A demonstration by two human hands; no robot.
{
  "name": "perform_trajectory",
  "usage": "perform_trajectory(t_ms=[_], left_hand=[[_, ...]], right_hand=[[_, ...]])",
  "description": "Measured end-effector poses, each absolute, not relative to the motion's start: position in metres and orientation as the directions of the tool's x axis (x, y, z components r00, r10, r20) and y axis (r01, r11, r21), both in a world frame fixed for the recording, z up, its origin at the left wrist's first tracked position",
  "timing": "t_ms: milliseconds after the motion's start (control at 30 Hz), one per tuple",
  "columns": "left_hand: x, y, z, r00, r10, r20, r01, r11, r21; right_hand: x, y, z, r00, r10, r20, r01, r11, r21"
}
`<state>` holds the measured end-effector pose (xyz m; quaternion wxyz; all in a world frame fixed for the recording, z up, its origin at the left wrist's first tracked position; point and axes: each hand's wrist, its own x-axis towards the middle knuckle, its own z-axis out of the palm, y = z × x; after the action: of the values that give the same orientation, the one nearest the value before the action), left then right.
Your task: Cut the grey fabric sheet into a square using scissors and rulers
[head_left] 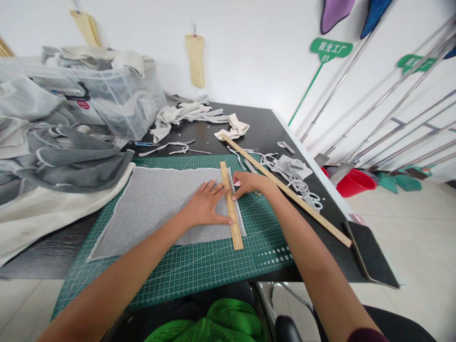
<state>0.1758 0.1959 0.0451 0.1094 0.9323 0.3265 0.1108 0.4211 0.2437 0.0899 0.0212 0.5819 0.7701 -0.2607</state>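
Grey fabric (153, 199) with pale edges lies flat on a green cutting mat (210, 266). A short wooden ruler (234, 228) crosses the fabric near its right edge, leaving a narrow strip beyond it. My left hand (204, 206) is open, fingers spread over the fabric, with the fingertips and thumb on the ruler. Just right of the ruler, my right hand (247, 184) is closed, thumb and index finger curled toward the fabric's edge. A small pink piece (237, 183) shows between those fingers; its kind is unclear. Part of a metal tool beneath the right hand is mostly hidden.
A long wooden ruler (302, 204) slants across the mat's right side, beside fabric scraps (292, 166). A phone-like black slab (372, 254) lies at the table's right edge. Piled cloth (78, 156) and a clear plastic bin (121, 107) stand left. More scraps (188, 114) lie behind.
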Motion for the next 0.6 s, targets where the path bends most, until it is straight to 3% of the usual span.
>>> perform_trajectory(t_ms=[600], left_hand=[[0.1761, 0.1957, 0.0432, 0.766, 0.633, 0.114, 0.593, -0.763, 0.256]], right_hand=[[0.4196, 0.2427, 0.0924, -0.324, 0.882, -0.344, 0.907, 0.185, -0.379]])
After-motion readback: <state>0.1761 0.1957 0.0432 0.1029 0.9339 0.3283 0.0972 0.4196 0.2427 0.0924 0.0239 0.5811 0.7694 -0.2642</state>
